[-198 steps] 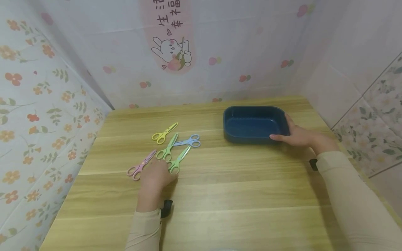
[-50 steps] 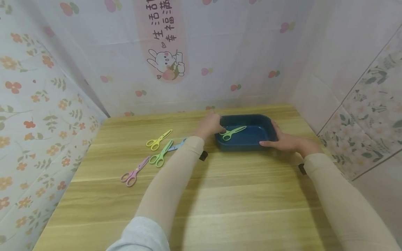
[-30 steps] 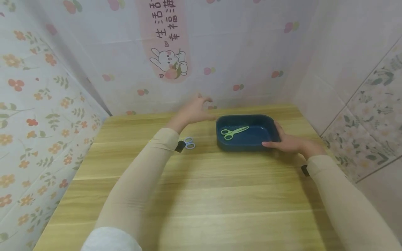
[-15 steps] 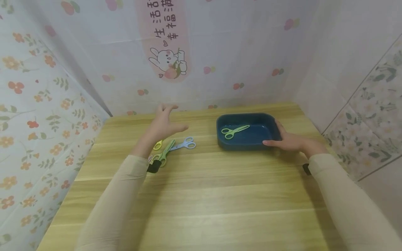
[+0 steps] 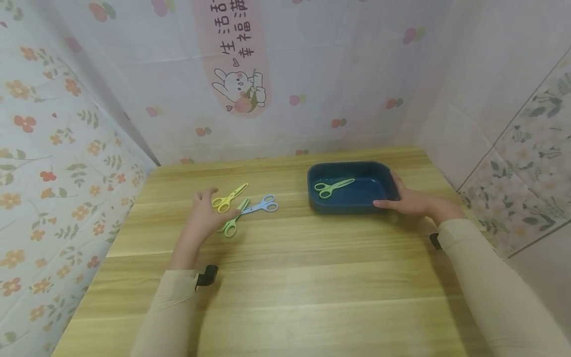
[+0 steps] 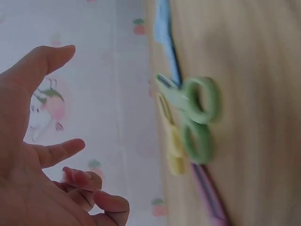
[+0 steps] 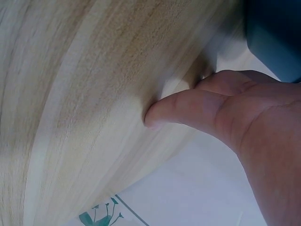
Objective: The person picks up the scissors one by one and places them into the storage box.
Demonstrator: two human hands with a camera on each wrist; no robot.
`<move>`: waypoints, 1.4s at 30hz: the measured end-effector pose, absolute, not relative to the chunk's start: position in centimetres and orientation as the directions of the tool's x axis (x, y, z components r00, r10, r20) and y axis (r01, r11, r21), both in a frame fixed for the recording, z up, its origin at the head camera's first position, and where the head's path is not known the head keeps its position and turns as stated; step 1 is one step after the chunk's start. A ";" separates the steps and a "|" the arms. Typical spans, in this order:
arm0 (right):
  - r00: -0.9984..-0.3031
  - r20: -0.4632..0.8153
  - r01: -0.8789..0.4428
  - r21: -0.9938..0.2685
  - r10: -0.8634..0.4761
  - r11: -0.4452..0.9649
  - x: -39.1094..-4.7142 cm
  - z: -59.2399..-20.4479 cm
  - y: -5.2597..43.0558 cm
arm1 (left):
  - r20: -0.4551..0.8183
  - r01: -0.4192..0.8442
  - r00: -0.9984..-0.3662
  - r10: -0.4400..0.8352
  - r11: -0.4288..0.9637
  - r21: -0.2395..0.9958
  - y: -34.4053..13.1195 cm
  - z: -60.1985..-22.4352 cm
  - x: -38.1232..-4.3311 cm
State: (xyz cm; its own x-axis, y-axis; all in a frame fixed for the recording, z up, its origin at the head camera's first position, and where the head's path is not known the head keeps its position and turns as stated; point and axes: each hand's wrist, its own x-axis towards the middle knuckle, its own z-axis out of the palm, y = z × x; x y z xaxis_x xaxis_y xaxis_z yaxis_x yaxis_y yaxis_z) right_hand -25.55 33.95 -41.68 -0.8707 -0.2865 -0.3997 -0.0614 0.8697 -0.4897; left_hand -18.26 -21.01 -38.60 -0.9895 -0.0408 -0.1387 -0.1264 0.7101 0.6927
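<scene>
My left hand [image 5: 202, 215], fingers spread and holding nothing, hovers over the scissors at the table's left. Beside its fingers lie yellow scissors [image 5: 229, 198]. Green scissors [image 5: 230, 228] show partly under its thumb, their tip overlapping blue scissors [image 5: 260, 204]. Pink scissors [image 6: 209, 193] appear in the left wrist view but are hidden by the hand in the head view. My right hand [image 5: 412, 202] holds the right end of a dark blue rectangular box [image 5: 348, 207], thumb at its front and fingers along its side. A second pair of green scissors [image 5: 333, 188] lies inside it.
Everything rests on a wood-grain table [image 5: 303, 277]. A white printed curtain [image 5: 357, 74] hangs along its back edge. A flowered curtain [image 5: 58, 188] closes the left side, and a pale patterned wall panel [image 5: 526, 168] stands at the right.
A pair of green scissors has gone from the table into the box, where the left hand let go. That hand has since moved back left, lowering over the remaining scissors. The right hand stays at the box.
</scene>
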 end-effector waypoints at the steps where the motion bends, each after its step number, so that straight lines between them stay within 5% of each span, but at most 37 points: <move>1: -0.871 -0.400 -0.060 -0.491 -0.286 0.869 -25.5 -41.7 33.9 | -0.142 -0.137 -0.988 -0.054 0.721 0.679 -21.2 -39.0 -18.1; 11: -0.872 -0.394 -0.067 -0.490 -0.290 0.869 -25.5 -41.7 33.9 | -0.217 -0.208 -0.970 -0.107 0.827 0.522 -21.2 -42.1 -16.4; 42: -0.872 -0.391 -0.056 -0.518 -0.295 0.853 -25.8 -41.7 34.0 | -0.140 -0.129 -0.987 -0.084 0.925 0.358 -20.8 -42.8 -16.8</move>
State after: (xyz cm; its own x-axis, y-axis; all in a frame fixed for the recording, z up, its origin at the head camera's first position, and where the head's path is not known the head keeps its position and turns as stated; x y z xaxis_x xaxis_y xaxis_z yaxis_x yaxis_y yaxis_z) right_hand -25.76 34.03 -41.72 -0.8717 -0.2951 -0.3911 -0.0564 0.8534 -0.5182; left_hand -16.75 -20.81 -42.85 -0.9866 -0.0836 -0.1398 -0.1291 0.9246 0.3583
